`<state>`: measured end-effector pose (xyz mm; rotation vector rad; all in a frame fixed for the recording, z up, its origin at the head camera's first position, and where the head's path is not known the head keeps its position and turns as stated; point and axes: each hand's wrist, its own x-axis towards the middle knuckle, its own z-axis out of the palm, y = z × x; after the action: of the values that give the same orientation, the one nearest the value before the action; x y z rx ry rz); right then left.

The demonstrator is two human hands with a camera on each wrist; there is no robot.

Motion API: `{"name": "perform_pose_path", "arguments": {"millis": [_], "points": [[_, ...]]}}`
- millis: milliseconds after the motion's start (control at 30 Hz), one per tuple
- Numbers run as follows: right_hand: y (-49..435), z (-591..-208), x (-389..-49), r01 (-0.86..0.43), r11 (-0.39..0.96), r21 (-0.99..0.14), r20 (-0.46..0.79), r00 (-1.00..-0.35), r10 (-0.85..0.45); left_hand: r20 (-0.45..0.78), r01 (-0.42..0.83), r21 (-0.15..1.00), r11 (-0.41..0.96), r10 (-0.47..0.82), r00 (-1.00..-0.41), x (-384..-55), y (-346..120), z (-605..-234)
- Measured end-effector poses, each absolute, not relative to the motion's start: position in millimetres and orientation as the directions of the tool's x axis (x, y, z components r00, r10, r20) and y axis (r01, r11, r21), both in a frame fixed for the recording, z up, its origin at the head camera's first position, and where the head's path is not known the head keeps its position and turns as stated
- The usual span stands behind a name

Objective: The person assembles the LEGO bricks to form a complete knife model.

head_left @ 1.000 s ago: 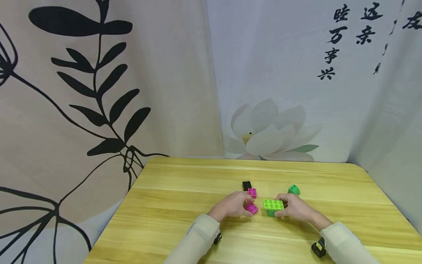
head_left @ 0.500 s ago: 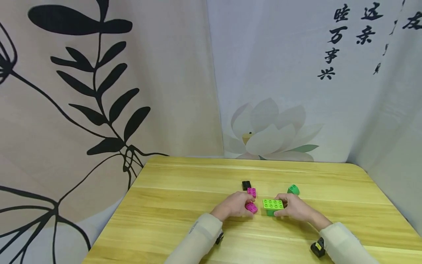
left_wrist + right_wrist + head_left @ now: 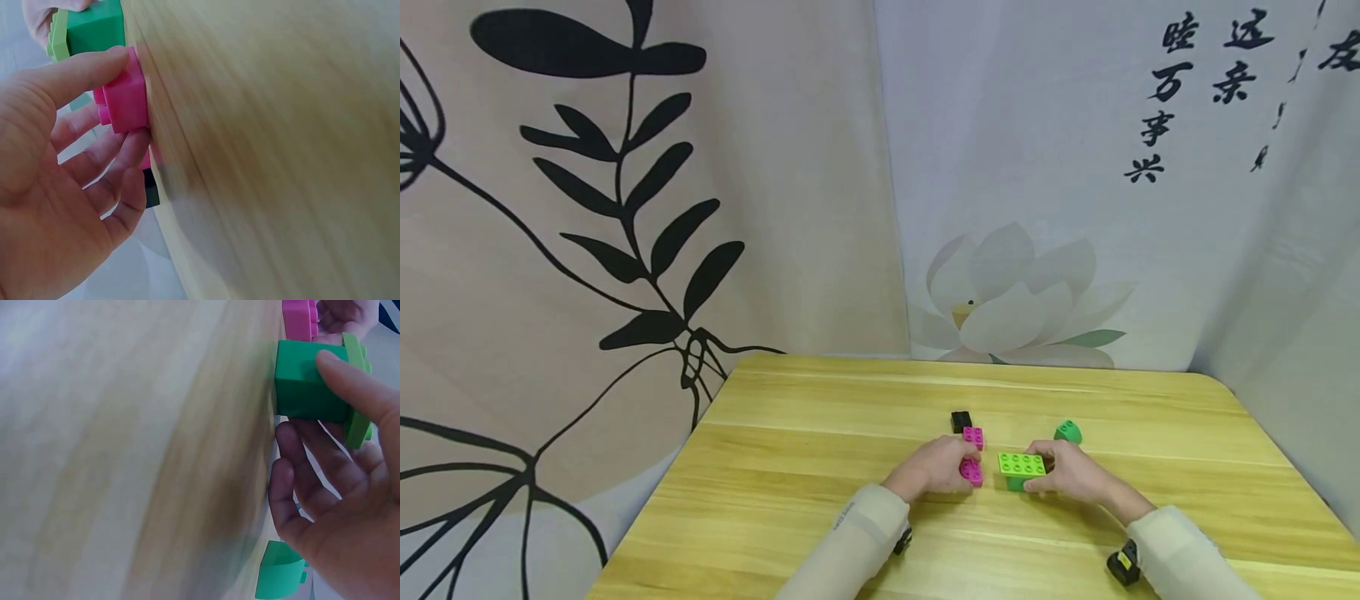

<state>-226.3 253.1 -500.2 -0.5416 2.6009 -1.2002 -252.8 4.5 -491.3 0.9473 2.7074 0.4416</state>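
Note:
My left hand (image 3: 934,465) pinches a pink studded toy brick (image 3: 127,103) between thumb and fingers, low over the tabletop. To its right, my right hand (image 3: 1073,472) grips a dark green block (image 3: 309,380) with a lime green studded plate (image 3: 1021,463) fixed on top. In the right wrist view the thumb presses the green block's near face, and the fingers reach behind it. The pink brick and the green stack stand close together with a small gap between them. A second pink brick (image 3: 973,437) sits just behind the left fingers.
Behind the second pink brick lies a black brick (image 3: 961,422). A green brick with a rounded side (image 3: 1068,432) stands beyond my right hand. The wooden table (image 3: 820,408) ends at a printed curtain (image 3: 820,208). Each wrist wears a small black camera.
The pink brick in my left hand has turned slightly, its studs now more in line with the table's depth. My left hand has shifted a little right; the right hand stays still.

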Motion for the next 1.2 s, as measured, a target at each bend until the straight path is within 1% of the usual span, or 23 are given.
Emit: {"name": "perform_pose_path", "arguments": {"millis": [67,133,267,400,533,667,800,933,1200], "points": [[253,-501,-226,-0.236,0.596,-0.767,-0.049,-0.905,-0.422,-0.119,0.57,0.344,0.746,0.637,-0.762,-253,5,-491],[253,-501,-226,-0.237,0.595,-0.768,-0.047,-0.905,-0.422,-0.115,0.562,0.353,0.748,0.631,-0.768,-253,4,-491],[252,-500,-227,-0.236,0.592,-0.771,-0.045,-0.906,-0.42,-0.108,0.518,0.415,0.748,0.606,-0.788,-253,2,-488],[252,-501,-227,-0.23,0.592,-0.773,-0.048,-0.909,-0.415,-0.06,0.51,0.465,0.724,0.6,-0.798,-255,0,-482],[253,-502,-228,-0.226,0.59,-0.775,-0.049,-0.909,-0.413,0.005,0.556,0.455,0.695,0.623,-0.783,-256,1,-477],[254,-502,-228,-0.23,0.59,-0.774,-0.049,-0.907,-0.419,0.034,0.577,0.43,0.694,0.627,-0.779,-254,2,-473],[254,-502,-228,-0.235,0.587,-0.775,-0.047,-0.905,-0.424,0.068,0.598,0.431,0.676,0.637,-0.768,-253,5,-472],[254,-502,-227,-0.245,0.584,-0.774,-0.038,-0.902,-0.43,0.106,0.616,0.45,0.646,0.647,-0.755,-251,8,-471],[255,-503,-227,-0.261,0.59,-0.764,-0.03,-0.899,-0.437,0.144,0.624,0.476,0.619,0.646,-0.75,-247,16,-470]]}}
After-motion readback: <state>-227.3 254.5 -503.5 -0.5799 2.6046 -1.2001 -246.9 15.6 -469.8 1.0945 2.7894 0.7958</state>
